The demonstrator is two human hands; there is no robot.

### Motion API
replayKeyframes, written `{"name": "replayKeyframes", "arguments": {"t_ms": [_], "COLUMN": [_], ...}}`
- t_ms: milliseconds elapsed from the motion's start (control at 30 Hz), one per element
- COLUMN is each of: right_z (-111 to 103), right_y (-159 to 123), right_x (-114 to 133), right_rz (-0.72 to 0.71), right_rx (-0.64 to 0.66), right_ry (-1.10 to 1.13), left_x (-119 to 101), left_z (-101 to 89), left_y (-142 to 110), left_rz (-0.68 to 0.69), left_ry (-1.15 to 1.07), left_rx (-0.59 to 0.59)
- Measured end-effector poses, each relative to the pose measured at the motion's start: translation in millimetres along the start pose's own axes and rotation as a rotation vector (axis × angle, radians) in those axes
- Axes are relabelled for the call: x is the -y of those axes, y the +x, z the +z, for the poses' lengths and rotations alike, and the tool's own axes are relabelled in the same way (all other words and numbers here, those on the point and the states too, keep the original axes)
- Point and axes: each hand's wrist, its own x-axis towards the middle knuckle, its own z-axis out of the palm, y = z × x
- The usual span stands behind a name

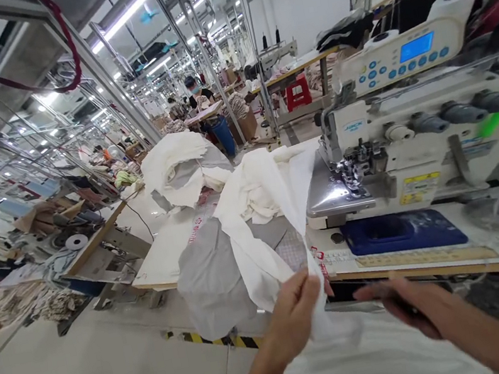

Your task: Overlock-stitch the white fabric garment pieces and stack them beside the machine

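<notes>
My left hand is closed in a pinch on a piece of white fabric. The cloth runs from my fingers up over the table edge toward the sewing machine and also hangs below the hand. To the right, apart from the fabric, my right hand is curled round a small dark tool, too blurred to name. An overlock sewing machine stands beyond my hands, its metal plate close to the fabric's upper end. Grey cloth droops over the table's front edge, left of my left hand.
A white fabric pile lies farther back on the table. A blue tray and a wooden ruler sit below the machine. Metal posts, a red stool and a person at another table are in the background.
</notes>
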Motion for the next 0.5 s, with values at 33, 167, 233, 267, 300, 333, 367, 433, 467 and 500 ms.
{"name": "replayKeyframes", "arguments": {"t_ms": [33, 167, 233, 267, 300, 333, 367, 433, 467, 500], "right_z": [-5.0, -2.0, 4.6, 6.9, 8.1, 8.5, 8.4, 9.2, 11.2, 14.7], "right_y": [11.3, 51.3, 66.6, 72.7, 77.6, 81.3, 83.8, 84.6, 82.9, 79.5], "right_x": [4.3, 30.8, 42.9, 47.6, 51.1, 53.7, 55.2, 55.4, 54.0, 51.7], "right_rz": [0.042, 0.074, 0.076, 0.070, 0.057, 0.041, 0.022, -0.010, -0.029, -0.054], "right_rx": [-0.010, 0.201, 0.242, 0.253, 0.264, 0.272, 0.273, 0.249, 0.219, 0.186], "right_ry": [0.024, 0.109, 0.149, 0.153, 0.151, 0.150, 0.150, 0.156, 0.165, 0.178], "left_x": [0.1, 8.5, 12.0, 12.7, 12.9, 12.8, 12.7, 12.8, 13.2, 13.6], "left_z": [-1.2, -1.7, -2.7, -3.9, -5.5, -7.3, -8.9, -10.7, -10.4, -9.2], "left_y": [-8.3, -19.7, -16.2, -13.8, -11.6, -9.7, -8.1, -5.6, -4.3, -3.0], "left_rz": [-0.011, -0.040, -0.040, -0.043, -0.043, -0.041, -0.034, -0.021, -0.023, -0.029], "left_ry": [0.056, 0.090, 0.086, 0.087, 0.092, 0.100, 0.108, 0.114, 0.093, 0.050], "left_rx": [0.036, 0.082, 0.095, 0.107, 0.119, 0.129, 0.136, 0.144, 0.142, 0.133]}}
